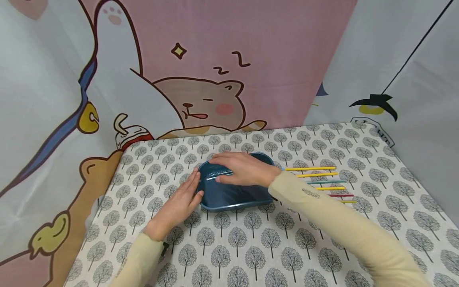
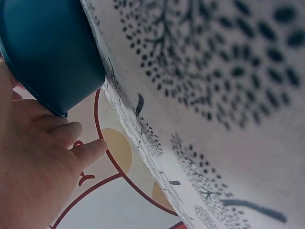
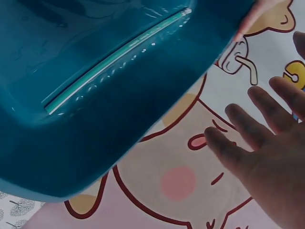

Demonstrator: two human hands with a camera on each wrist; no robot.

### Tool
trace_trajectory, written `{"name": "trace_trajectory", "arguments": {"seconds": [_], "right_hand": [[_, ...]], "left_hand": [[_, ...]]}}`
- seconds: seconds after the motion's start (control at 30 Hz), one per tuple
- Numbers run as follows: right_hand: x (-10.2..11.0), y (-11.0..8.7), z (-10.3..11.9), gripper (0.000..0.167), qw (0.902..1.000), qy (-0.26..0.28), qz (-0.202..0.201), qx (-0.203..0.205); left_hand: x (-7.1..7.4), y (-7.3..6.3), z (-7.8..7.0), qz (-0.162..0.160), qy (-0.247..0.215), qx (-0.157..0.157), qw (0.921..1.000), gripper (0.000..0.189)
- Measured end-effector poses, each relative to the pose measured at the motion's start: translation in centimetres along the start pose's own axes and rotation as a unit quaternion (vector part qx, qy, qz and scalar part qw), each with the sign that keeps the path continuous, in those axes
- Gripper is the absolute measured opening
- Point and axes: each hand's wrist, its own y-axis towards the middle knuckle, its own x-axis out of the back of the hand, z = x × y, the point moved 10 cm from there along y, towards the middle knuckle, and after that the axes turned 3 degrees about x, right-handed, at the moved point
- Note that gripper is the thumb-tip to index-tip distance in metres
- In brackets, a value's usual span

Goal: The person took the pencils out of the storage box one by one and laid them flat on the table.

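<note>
A dark teal plastic tray point(image 1: 244, 197) with rounded corners stands on the tree-print cloth. Inside it lies one slim green pencil point(image 3: 119, 59), whose far end looks silvery in the right wrist view. My left hand point(image 1: 181, 203) rests against the tray's left side, fingers fairly straight along the outside and thumb near the rim. In the left wrist view, that hand point(image 2: 38, 152) is right at the rim. My right hand point(image 1: 247, 168) is over the tray, its fingers spread and nothing held. The right wrist view shows this hand point(image 3: 271, 157) apart from the pencil.
To the right of the tray, several slim pencils lie roughly parallel on the cloth, among them a yellow pencil point(image 1: 320, 168), a teal pencil point(image 1: 331, 181) and a red pencil point(image 1: 342, 195). A printed cartoon curtain point(image 1: 279, 59) hangs behind the table.
</note>
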Motion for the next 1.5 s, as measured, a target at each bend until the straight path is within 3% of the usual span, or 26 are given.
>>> {"name": "trace_trajectory", "arguments": {"seconds": [0.37,0.7,1.03,1.5], "right_hand": [[-2.9,1.4,-1.2,0.064,0.9979,0.022,0.061,0.003],[-4.2,2.4,-2.7,0.063,0.9929,0.055,0.102,-0.027],[-5.0,2.9,-4.2,0.056,0.9899,0.069,0.115,-0.046],[-6.5,2.9,-5.4,0.044,0.9884,0.092,0.104,-0.06]], "left_hand": [[-0.1,0.0,0.0,-0.004,0.002,-0.002,1.0,0.066],[-0.1,-0.1,0.0,-0.001,-0.004,0.001,1.0,0.066],[-0.2,-0.1,0.2,0.007,-0.005,0.013,0.9999,0.066],[0.0,0.0,-0.1,-0.004,-0.008,0.003,1.0,0.066]]}}
